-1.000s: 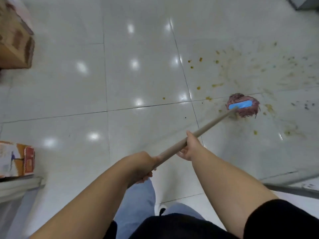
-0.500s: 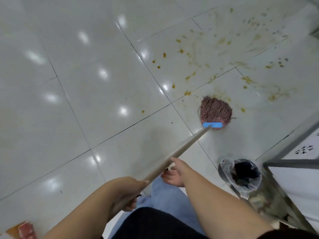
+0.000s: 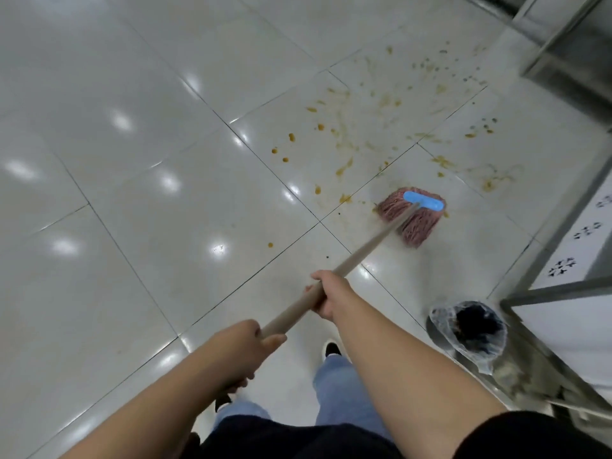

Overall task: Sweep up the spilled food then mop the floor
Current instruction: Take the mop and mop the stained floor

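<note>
Both hands gripped a mop by its long, round wooden handle (image 3: 334, 273), a smooth tan pole that ran diagonally up and to the right. The left hand (image 3: 240, 347) was wrapped around the near end of the pole, fingers curled under it and thumb lying along the top. The right hand (image 3: 326, 294) was clamped around the shaft farther along, towards the mop head, knuckles up. The mop head (image 3: 412, 215) was a flat fan of pinkish-red cotton strings, ropy and matted, fixed under a rounded blue plastic bar (image 3: 424, 200); it lay pressed on the glossy floor (image 3: 139, 200) of large pale square tiles with thin dark grout lines and bright reflected lamp spots. Beyond the mop head and to its left, orange-brown spilled food (image 3: 344, 167) marked the tiles as small round drops, thin streaks and dull smears, with a few darker specks farther off near the upper right. Nearer the person than the mop head and to its right stood a round bin (image 3: 470, 329) lined with crinkled clear plastic, dark inside. Just beside the bin rose the grey metal legs and rails of a steel frame (image 3: 556, 289), dull and brushed. Below the hands, light blue jeans (image 3: 337, 382) and a dark shoe toe (image 3: 331, 349) showed.
</note>
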The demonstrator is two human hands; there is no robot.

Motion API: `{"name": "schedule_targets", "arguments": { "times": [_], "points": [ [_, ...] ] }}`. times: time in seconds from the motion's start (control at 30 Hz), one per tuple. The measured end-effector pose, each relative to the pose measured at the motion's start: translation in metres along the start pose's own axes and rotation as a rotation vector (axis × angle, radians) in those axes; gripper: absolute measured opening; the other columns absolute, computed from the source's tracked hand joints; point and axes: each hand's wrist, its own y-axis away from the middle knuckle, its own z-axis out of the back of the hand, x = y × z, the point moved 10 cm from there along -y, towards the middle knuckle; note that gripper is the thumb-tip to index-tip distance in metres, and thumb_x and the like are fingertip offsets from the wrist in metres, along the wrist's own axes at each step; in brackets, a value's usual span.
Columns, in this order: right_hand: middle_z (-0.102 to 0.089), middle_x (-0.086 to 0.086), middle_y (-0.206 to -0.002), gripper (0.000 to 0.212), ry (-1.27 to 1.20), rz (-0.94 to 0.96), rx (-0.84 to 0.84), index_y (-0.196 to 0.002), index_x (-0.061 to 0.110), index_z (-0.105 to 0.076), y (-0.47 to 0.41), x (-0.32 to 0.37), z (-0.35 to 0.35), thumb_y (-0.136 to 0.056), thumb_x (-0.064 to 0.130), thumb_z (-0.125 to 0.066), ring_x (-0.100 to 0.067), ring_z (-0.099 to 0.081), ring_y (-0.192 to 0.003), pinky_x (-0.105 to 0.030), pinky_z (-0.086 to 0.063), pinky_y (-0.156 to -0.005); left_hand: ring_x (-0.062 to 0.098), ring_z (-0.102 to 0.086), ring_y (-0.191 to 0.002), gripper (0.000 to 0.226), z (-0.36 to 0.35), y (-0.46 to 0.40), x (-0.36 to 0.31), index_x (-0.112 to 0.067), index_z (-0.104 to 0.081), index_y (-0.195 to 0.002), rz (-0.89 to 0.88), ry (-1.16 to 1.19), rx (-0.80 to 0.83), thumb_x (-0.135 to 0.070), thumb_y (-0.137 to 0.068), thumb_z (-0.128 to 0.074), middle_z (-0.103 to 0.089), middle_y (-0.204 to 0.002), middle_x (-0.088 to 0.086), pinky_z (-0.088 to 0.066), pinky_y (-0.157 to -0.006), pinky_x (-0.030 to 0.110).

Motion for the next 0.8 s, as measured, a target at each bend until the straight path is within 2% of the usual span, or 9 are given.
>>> {"name": "schedule_targets", "arguments": {
  "times": [0.13,0.27,0.4,0.5,0.63,0.7,0.8],
  "points": [
    [-0.042,-0.005,-0.046,0.016,-0.076,0.071,-0.02,-0.076,0.009,-0.039,0.027,-0.024,-0.02,-0.085,-0.005,-0.039,-0.017,-0.043,-0.04,-0.019,-0.044,-0.039,0.009,-0.046,-0.041,0.034,0.006,0.021,0.039,-0.019,-0.044,-0.08,-0.079,0.035,-0.012,-0.051,-0.092,-0.045,-0.053,-0.063,-0.002,-0.039,-0.038,0.017],
    [-0.036,-0.004,-0.055,0.021,-0.083,0.094,-0.042,-0.069,0.008,-0.035,0.042,-0.061,-0.044,-0.083,-0.007,-0.033,-0.017,-0.04,-0.04,-0.016,-0.042,-0.036,0.008,-0.046,-0.039,0.033,0.013,0.033,0.092,-0.018,-0.044,-0.079,-0.093,0.064,-0.004,-0.049,-0.091,-0.048,-0.052,-0.061,-0.001,-0.037,-0.037,0.016],
    [-0.042,-0.009,-0.061,0.018,0.069,-0.022,-0.035,-0.074,0.008,-0.038,0.036,-0.13,-0.069,-0.087,-0.004,-0.034,-0.018,-0.046,-0.05,-0.024,-0.044,-0.043,0.009,-0.042,-0.031,0.035,0.001,0.037,0.154,-0.014,-0.048,-0.078,-0.013,0.12,0.061,-0.046,-0.091,-0.05,-0.051,-0.057,0.002,-0.035,-0.036,0.016],
    [-0.048,-0.013,-0.065,0.015,0.123,-0.148,-0.024,-0.078,0.006,-0.04,0.027,-0.193,-0.086,-0.09,-0.002,-0.036,-0.018,-0.049,-0.055,-0.031,-0.042,-0.049,0.01,-0.043,-0.033,0.038,-0.011,0.042,0.203,-0.013,-0.05,-0.078,0.086,0.086,0.097,-0.049,-0.09,-0.05,-0.051,-0.056,0.001,-0.034,-0.036,0.015],
    [-0.053,-0.016,-0.07,0.01,0.13,-0.297,0.028,-0.083,0.001,-0.042,0.026,-0.268,-0.107,-0.092,0.0,-0.037,-0.023,-0.053,-0.059,-0.035,-0.047,-0.062,0.005,-0.046,-0.041,0.043,-0.01,0.055,0.253,-0.014,-0.057,-0.097,0.136,-0.088,0.109,-0.054,-0.09,-0.045,-0.052,-0.061,-0.005,-0.035,-0.038,0.015],
    [-0.053,-0.019,-0.075,0.01,0.078,-0.344,0.064,-0.083,-0.001,-0.04,0.028,-0.287,-0.117,-0.093,0.002,-0.038,-0.025,-0.054,-0.059,-0.036,-0.047,-0.058,0.005,-0.046,-0.043,0.042,-0.006,0.059,0.264,-0.015,-0.055,-0.101,0.134,-0.161,0.115,-0.054,-0.092,-0.042,-0.051,-0.063,-0.005,-0.035,-0.036,0.014],
    [-0.052,-0.02,-0.082,0.014,0.019,-0.34,0.058,-0.085,0.002,-0.038,0.026,-0.285,-0.12,-0.097,0.007,-0.04,-0.026,-0.055,-0.063,-0.034,-0.048,-0.043,0.007,-0.047,-0.042,0.037,-0.003,0.056,0.257,-0.014,-0.048,-0.093,0.134,-0.222,0.146,-0.051,-0.094,-0.04,-0.052,-0.063,-0.003,-0.037,-0.034,0.014]
  ]
}}
